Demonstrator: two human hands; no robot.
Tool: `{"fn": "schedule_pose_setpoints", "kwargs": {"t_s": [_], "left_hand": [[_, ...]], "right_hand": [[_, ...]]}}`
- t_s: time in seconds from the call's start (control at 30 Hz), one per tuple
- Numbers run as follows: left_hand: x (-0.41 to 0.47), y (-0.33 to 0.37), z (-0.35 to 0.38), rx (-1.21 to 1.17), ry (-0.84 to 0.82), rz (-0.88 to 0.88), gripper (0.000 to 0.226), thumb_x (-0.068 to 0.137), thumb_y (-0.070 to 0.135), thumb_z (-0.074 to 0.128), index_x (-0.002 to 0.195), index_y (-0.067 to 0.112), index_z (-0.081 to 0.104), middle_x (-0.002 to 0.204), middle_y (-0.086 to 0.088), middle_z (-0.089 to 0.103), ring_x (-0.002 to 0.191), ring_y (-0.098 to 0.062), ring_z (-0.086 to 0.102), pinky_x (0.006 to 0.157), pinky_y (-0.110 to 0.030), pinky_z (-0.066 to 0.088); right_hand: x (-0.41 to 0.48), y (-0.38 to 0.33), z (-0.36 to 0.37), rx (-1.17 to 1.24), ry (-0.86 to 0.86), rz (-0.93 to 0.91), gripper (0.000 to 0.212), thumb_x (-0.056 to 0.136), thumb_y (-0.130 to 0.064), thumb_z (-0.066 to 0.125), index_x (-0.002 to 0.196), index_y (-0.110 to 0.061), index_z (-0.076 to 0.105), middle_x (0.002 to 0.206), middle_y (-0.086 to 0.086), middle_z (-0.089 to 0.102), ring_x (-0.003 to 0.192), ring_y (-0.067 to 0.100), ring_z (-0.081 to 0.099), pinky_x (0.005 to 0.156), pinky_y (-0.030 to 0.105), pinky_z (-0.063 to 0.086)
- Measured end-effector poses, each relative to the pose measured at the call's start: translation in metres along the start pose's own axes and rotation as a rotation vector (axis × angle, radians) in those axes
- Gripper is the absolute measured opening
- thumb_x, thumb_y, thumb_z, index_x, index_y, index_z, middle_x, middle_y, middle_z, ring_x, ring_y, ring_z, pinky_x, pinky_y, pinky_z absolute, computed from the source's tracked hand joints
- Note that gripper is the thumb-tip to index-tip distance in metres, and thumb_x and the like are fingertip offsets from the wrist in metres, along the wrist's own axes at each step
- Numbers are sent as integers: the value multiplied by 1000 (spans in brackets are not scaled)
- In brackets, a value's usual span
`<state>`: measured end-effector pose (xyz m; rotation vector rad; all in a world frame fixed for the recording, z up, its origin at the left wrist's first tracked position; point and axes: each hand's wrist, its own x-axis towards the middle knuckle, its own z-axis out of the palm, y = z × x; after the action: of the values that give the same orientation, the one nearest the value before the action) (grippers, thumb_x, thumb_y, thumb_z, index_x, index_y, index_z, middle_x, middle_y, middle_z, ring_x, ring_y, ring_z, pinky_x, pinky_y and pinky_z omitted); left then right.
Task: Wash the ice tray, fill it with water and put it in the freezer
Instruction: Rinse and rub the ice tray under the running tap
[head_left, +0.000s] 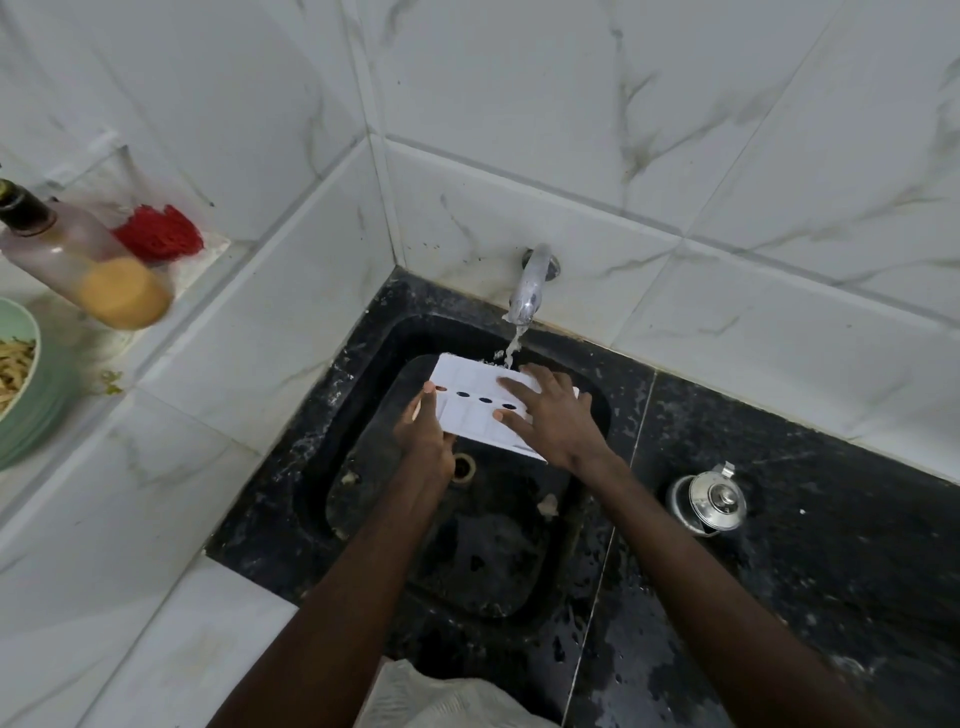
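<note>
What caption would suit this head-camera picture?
Left hand holds an ice tray under the running tap; right hand rests flat on it.

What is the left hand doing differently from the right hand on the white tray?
The left hand grips the ice tray at its left end, while the right hand lies flat on top of it. The left hand has its thumb hooked over the edge; the right hand's fingers are spread out straight. Both hands touch the ice tray under the running tap.
</note>
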<state>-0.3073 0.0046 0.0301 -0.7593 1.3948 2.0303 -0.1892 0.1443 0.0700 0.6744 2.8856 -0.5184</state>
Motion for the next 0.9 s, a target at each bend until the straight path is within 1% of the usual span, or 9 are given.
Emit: {"fn": "schedule_pose_setpoints", "kwargs": {"t_s": [0.07, 0.2, 0.27, 0.33, 0.43, 0.53, 0.63, 0.73, 0.9], "left_hand": [[-5, -6, 1, -95, -32, -38, 40, 97, 23, 74, 127, -2, 66, 117, -19, 75, 104, -34, 75, 94, -55, 60], [-13, -11, 0, -113, -89, -109, 38, 93, 12, 78, 127, 2, 65, 119, -18, 74, 98, -33, 75, 81, -54, 64], [-8, -11, -2, -107, -82, -128, 37, 91, 3, 78, 125, 0, 65, 119, -21, 74, 91, -32, 75, 86, -59, 61], [-7, -10, -1, -100, -83, -129, 38, 90, 0, 77, 126, -3, 65, 120, -22, 73, 91, -33, 75, 94, -63, 57], [-7, -9, 1, -98, -102, -79, 40, 91, 1, 77, 128, -5, 64, 121, -22, 73, 93, -33, 76, 95, -63, 57], [-1, -2, -1, -104, -75, -41, 46, 88, 5, 80, 130, -6, 64, 124, -22, 72, 97, -33, 77, 87, -59, 61], [-1, 1, -1, -123, -99, -45, 46, 89, 5, 79, 131, -6, 63, 125, -22, 72, 107, -38, 74, 90, -62, 59], [-6, -1, 5, -133, -139, -34, 39, 92, 3, 75, 129, -6, 64, 122, -21, 73, 100, -34, 75, 92, -61, 58], [5, -1, -3, -149, -96, -24, 50, 88, 6, 80, 133, -8, 61, 127, -24, 71, 112, -40, 72, 92, -63, 58]], "right_hand": [[0, -2, 1, 33, -4, 9, 58, 102, -65, 41, 154, -40, 40, 164, 0, 28, 146, 31, 30, 110, 65, 32], [-2, -2, 7, 145, -20, 57, 64, 101, -62, 48, 152, -25, 43, 162, 0, 35, 145, 28, 36, 110, 62, 34], [-4, 2, 8, 189, -55, 84, 67, 101, -63, 47, 152, -21, 45, 164, 2, 31, 147, 28, 34, 112, 62, 34], [-3, 2, 8, 180, -90, 105, 65, 101, -66, 44, 152, -26, 46, 168, 2, 22, 151, 30, 26, 115, 64, 30], [0, -7, 7, 158, -103, 78, 63, 98, -71, 41, 150, -34, 49, 172, 0, 9, 155, 31, 13, 117, 69, 22], [1, -8, 1, 122, -23, -8, 57, 97, -74, 39, 138, -40, 61, 171, -4, 12, 156, 27, 11, 117, 74, 16], [6, -5, -3, 22, 60, 21, 57, 98, -76, 32, 134, -43, 62, 171, -4, 11, 157, 28, 9, 118, 76, 5], [10, -14, -2, 23, 42, 55, 66, 96, -80, 31, 140, -39, 57, 172, -2, 5, 157, 31, 6, 117, 77, 4], [4, -7, -6, 52, 36, -7, 56, 100, -74, 32, 135, -44, 63, 171, -4, 9, 157, 28, 7, 118, 76, 3]]}}
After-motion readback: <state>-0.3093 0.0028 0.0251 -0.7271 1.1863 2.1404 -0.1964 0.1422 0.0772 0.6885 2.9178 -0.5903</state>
